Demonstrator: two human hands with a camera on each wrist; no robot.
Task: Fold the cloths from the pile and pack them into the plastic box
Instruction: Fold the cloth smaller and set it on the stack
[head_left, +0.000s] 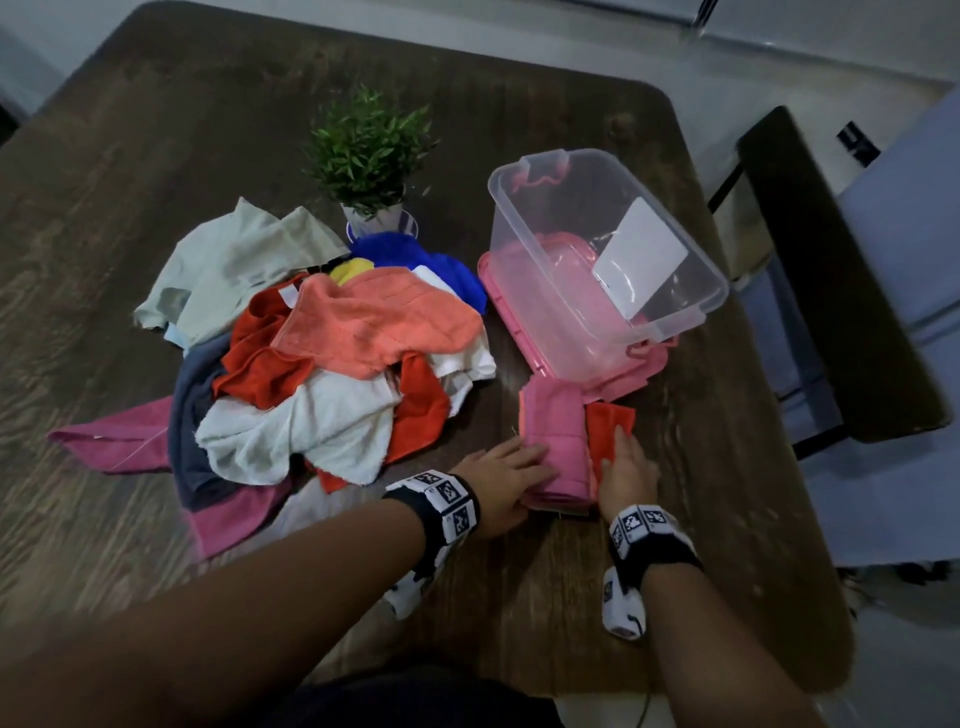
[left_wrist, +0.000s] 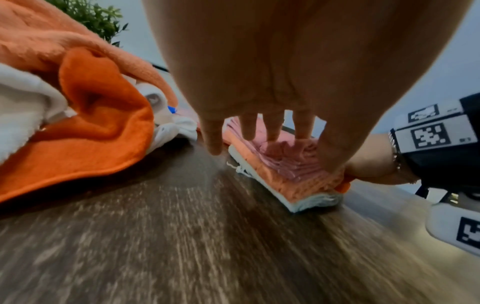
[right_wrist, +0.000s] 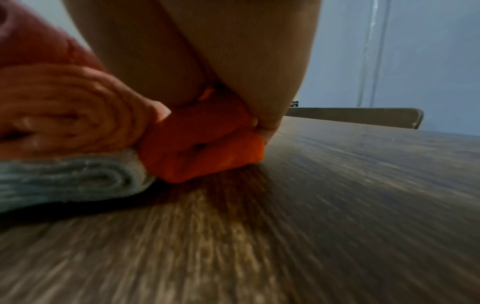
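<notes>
A loose pile of cloths (head_left: 337, 364) lies on the dark wooden table (head_left: 156, 156). To its right stands the clear plastic box (head_left: 545, 291) on its pink lid (head_left: 649, 371). In front of the box is a folded stack (head_left: 556, 441) with a pink cloth on top, a peach one under it and a light blue one (right_wrist: 64, 181) at the bottom. My left hand (head_left: 519, 465) rests on the stack's left side with straight fingers (left_wrist: 272, 131). My right hand (head_left: 626, 467) presses flat on a folded orange cloth (head_left: 610, 421) that touches the stack's right side.
A small potted plant (head_left: 371, 150) stands behind the pile. A dark chair (head_left: 831, 286) sits off the table's right edge. An orange cloth (left_wrist: 103, 123) from the pile lies close to my left hand. The box has a white label (head_left: 641, 249) on its wall.
</notes>
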